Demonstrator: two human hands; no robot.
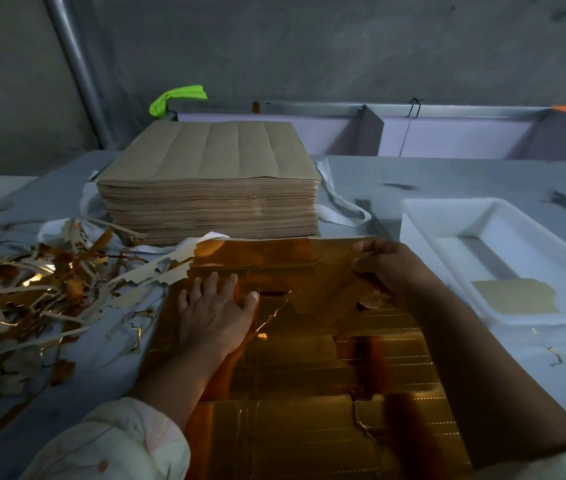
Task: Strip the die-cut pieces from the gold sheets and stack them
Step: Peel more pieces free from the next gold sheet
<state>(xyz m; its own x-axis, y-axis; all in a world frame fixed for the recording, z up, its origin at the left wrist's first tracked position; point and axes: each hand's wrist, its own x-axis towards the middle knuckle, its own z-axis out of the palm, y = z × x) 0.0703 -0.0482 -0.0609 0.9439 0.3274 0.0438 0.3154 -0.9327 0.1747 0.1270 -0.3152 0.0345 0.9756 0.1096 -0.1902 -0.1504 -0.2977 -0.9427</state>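
Left hand (214, 308) flat, fingers spread, on the shiny gold die-cut sheet (302, 372); right hand (390, 266) pinches its far edge. Looks thin, tearable: grip near cuts

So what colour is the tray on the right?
White. The tray shows best in the head view.

No readable text, labels, brands or numbers anywhere; gold sheets, brown stack, white tray all unmarked.
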